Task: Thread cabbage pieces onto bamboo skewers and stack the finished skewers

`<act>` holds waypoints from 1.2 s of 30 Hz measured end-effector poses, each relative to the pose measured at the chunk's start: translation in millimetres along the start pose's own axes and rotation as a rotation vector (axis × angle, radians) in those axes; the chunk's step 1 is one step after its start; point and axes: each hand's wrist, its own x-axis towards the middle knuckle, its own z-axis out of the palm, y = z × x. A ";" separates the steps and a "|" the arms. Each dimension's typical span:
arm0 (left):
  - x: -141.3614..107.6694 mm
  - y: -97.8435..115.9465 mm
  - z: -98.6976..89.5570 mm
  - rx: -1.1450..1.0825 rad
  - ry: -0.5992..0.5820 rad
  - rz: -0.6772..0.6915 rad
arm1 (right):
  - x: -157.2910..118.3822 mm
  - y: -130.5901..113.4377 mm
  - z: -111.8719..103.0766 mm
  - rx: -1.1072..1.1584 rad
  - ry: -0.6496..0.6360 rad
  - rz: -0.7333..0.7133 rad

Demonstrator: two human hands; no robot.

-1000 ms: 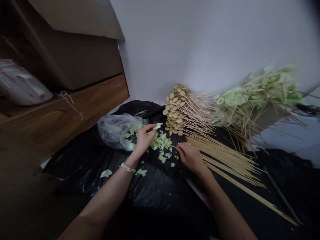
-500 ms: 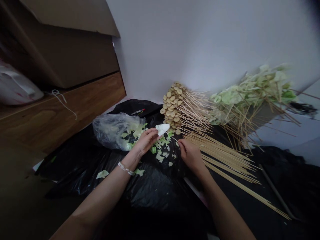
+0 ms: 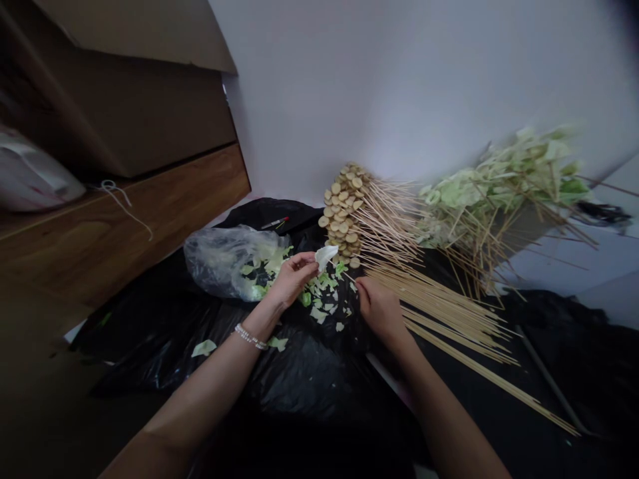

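My left hand [image 3: 293, 278], with a beaded bracelet at its wrist, is closed on a pale cabbage leaf piece [image 3: 326, 256]. Opposite it, my right hand [image 3: 378, 303] pinches a thin wooden skewer [image 3: 344, 273] whose far end meets the leaf; whether the tip has gone through I cannot tell. Below both hands lie scattered cabbage scraps [image 3: 319, 313] on black plastic sheeting [image 3: 309, 392]. Just behind the leaf is a stack of skewered round pale slices [image 3: 344, 213]. Bare skewers [image 3: 449, 313] lie in a loose row to the right of my right hand.
A clear plastic bag [image 3: 219, 259] holding cabbage lies at left, with a red-tipped pen [image 3: 274, 223] behind it. Skewered cabbage leaves [image 3: 499, 179] are heaped at back right. A cardboard box [image 3: 164, 106] stands on a wooden ledge [image 3: 190, 193]; a white wall rises behind.
The cabbage leaf piece in my left hand has turned slightly and stands more upright against the skewer. My right hand keeps its hold, nearly unmoved. The view has shifted very slightly.
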 end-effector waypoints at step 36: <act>-11.6 3.5 11.3 0.379 -0.203 0.144 | 1.5 -5.8 2.7 0.307 -0.037 -0.002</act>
